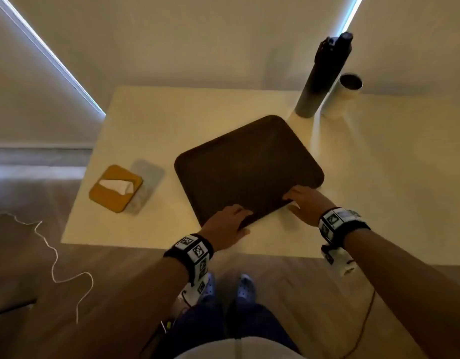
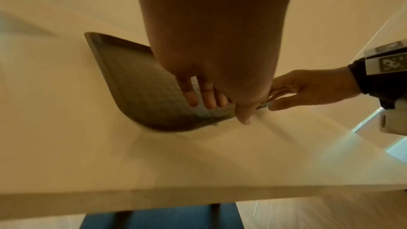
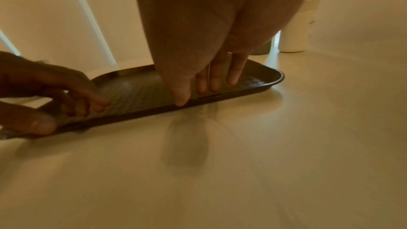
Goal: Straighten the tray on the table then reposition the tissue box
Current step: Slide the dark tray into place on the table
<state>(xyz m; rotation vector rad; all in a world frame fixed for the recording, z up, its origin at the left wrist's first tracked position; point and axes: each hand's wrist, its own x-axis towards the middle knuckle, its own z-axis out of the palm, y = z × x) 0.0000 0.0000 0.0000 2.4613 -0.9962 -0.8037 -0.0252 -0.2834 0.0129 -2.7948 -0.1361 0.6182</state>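
A dark brown tray (image 1: 249, 161) lies askew on the white table (image 1: 384, 177), its corners turned away from the table's edges. My left hand (image 1: 243, 222) pinches the tray's near rim at the left, fingers inside and thumb outside. My right hand (image 1: 292, 202) holds the same rim further right, close to the near right corner. The left wrist view shows the left hand (image 2: 220, 109) with its fingers on the tray (image 2: 136, 93). In the right wrist view, the right hand (image 3: 198, 91) grips the tray (image 3: 136, 90). The tissue box (image 1: 115, 189), with a yellow lid and white tissue, sits left of the tray.
A tall dark bottle (image 1: 322, 76) and a white cup (image 1: 343, 94) stand at the back, just beyond the tray's far corner. The table's near edge (image 1: 146, 246) runs close under my wrists. A white cable (image 1: 52, 255) lies on the wooden floor at left.
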